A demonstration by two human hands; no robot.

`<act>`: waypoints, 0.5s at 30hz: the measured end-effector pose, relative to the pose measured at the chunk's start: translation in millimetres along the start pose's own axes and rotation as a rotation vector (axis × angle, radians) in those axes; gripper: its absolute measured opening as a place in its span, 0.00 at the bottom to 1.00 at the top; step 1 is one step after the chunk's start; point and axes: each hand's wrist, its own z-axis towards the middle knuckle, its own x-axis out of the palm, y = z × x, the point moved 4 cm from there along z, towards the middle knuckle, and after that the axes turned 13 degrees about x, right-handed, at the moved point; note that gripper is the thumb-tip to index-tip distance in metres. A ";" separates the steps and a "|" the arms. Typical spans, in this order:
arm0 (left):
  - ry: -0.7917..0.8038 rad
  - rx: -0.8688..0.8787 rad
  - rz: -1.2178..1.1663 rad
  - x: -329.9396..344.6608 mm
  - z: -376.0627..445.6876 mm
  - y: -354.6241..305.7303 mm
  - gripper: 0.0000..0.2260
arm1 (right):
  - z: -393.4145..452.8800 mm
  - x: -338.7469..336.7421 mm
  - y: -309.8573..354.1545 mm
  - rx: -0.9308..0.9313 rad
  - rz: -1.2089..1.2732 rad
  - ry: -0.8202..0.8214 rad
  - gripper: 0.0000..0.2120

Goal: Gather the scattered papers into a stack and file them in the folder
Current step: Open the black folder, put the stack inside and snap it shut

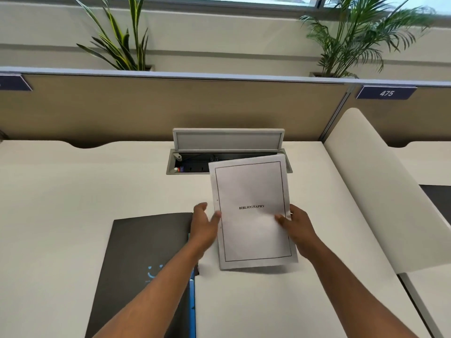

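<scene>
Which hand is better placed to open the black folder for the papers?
Left hand: it hovers open beside the black folder. The right hand pinches the paper stack.

Two plants (122,42), open cable box (228,152)

An open-plan office. A white desk (73,191) backs onto a tan partition panel (170,106) bearing a number plate (386,93) reading 475. An open cable box (227,154) is set into the desktop, with potted plants (119,40) on the ledge behind.

Folder (146,264) bottom beyond frame edge
</scene>
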 end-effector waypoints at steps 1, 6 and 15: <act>0.021 -0.027 -0.101 -3.3 1.0 -5.2 0.21 | -7.9 3.8 3.3 -0.023 0.044 0.023 0.10; -0.112 0.246 -0.265 -16.6 -10.8 -45.8 0.10 | -39.9 18.9 27.7 -0.227 0.163 -0.071 0.09; -0.230 0.500 -0.204 -9.3 -51.4 -47.6 0.06 | -62.6 33.8 20.1 -0.235 0.245 -0.137 0.22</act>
